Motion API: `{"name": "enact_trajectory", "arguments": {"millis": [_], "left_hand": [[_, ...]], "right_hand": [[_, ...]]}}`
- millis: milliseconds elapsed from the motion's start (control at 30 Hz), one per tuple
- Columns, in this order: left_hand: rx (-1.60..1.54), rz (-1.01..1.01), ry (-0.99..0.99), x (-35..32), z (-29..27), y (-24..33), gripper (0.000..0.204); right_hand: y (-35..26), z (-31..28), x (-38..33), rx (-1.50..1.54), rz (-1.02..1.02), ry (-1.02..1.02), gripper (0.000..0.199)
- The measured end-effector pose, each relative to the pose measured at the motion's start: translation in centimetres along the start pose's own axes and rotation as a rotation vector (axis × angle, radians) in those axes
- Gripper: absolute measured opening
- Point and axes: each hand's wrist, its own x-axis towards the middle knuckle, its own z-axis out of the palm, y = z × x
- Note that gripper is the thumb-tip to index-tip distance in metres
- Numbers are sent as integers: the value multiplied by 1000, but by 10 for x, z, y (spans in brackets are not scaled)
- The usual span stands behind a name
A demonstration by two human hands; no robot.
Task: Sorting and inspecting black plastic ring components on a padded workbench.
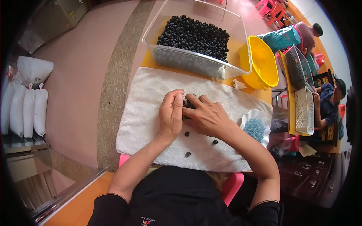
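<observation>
Black beads point(189, 106) show as a dark cluster between the person's hands, over the white towel point(145, 101). The left hand point(171, 116) holds its fingers together, slightly cupped beside them; the right hand point(207, 116) has bent, slightly parted fingers over them. Whether either grips a bead, I cannot tell. Nearer the body lie three loose beads point(187, 134). To the right sits a fluted white dish point(267, 125) of blue beads point(254, 130); beyond stand a clear bin point(177, 59) and a yellow basin point(264, 67).
</observation>
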Motion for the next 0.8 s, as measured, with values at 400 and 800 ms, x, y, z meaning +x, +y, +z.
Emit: {"name": "enact_trajectory", "arguments": {"millis": [400,800], "left_hand": [[226,191,-99,-12,-40,11,33],[224,116,-101,-26,-48,9,27]], "right_hand": [[2,-3,-70,49,-297,241,52],[-42,45,-86,128,-219,212,53]]}}
